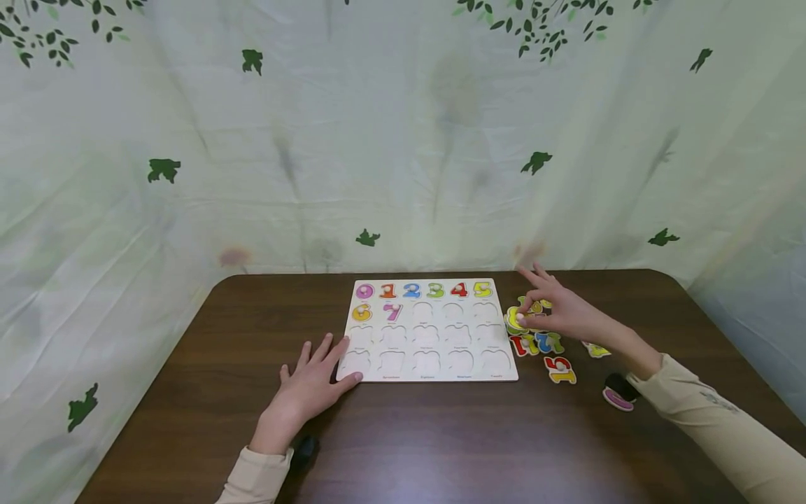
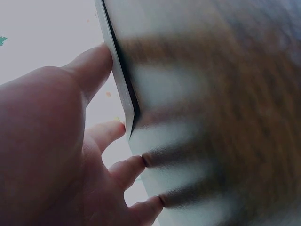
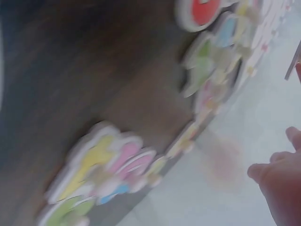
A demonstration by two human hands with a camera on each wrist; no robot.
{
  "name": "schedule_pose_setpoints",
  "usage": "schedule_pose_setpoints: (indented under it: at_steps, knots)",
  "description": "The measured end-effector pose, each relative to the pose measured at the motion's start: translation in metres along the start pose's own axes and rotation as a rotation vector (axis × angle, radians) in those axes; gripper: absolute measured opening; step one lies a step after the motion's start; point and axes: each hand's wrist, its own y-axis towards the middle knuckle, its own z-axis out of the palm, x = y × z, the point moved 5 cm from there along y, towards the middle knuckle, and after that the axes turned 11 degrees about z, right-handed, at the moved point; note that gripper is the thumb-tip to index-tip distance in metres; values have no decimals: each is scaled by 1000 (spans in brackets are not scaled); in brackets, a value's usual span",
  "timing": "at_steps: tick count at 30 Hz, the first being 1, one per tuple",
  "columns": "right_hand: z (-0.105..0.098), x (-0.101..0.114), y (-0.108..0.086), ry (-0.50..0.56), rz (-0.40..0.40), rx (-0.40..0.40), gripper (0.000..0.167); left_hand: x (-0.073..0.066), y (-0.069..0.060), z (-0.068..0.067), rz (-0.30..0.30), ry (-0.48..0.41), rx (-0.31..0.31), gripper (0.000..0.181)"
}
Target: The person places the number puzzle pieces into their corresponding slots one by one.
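A white number puzzle board [image 1: 408,338] lies on the table, its top row holding colored number pieces from 0 to 5 and its second row a 6 and a 7. My left hand [image 1: 310,395] rests at the board's left edge, fingers spread, the thumb on its near corner; the left wrist view shows the thumb [image 2: 96,66] along the edge. Right of the board, my right hand [image 1: 567,311] pinches a yellow number piece [image 1: 513,320] between thumb and index finger, other fingers raised. Its exact number is unclear. Only a thin side of the held piece [image 3: 292,62] shows in the right wrist view.
Loose number pieces lie right of the board, among them a red-and-yellow 15 [image 1: 560,370], a blue-and-green piece [image 1: 549,342] and a red-and-yellow piece [image 1: 524,344]. A purple piece [image 1: 618,400] sits by the right wrist. A pale leaf-printed curtain [image 1: 403,140] hangs behind the dark table [image 1: 441,441].
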Motion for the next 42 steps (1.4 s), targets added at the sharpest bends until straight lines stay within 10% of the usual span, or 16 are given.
schedule_pose_setpoints:
  at_steps: [42]
  knots:
    - [93, 83, 132, -60, -136, 250, 11, 2, -2, 1, -36, -4, -6, 75]
